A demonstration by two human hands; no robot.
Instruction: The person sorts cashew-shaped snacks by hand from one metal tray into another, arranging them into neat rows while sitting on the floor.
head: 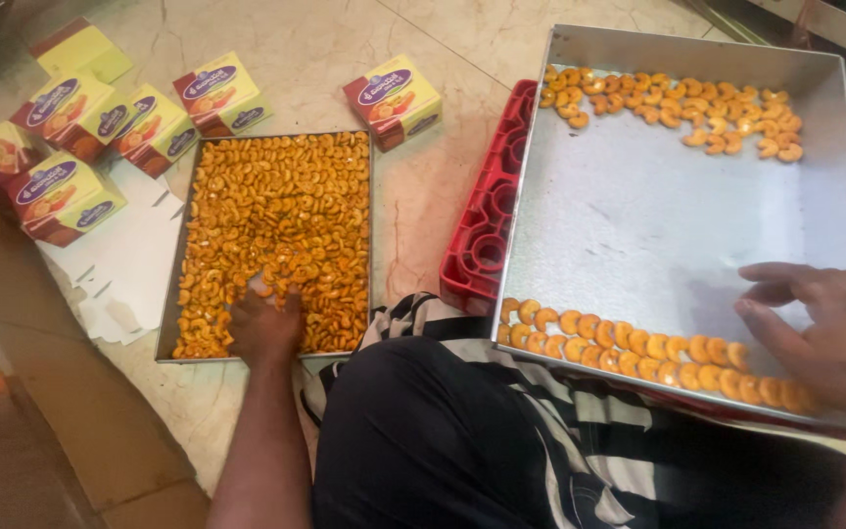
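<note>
My left hand (264, 328) reaches down into a flat metal tray (164, 323) on the floor, heaped with orange crescent-shaped sweets (276, 211); its fingers are buried among them, so what they grip is hidden. My right hand (820, 328) hovers with fingers spread over the near right corner of a large steel tray (638, 216) resting on my lap. That tray holds a neat row of the same sweets (638, 351) along its near edge and a looser cluster (678, 103) along the far edge. The right hand holds nothing.
Several yellow and maroon cardboard boxes (61, 191) stand on the marble floor at the upper left, one more (394, 98) beyond the floor tray. Flat white carton blanks (124, 260) lie beside them. A red plastic crate (487, 216) sits under the big tray's left side.
</note>
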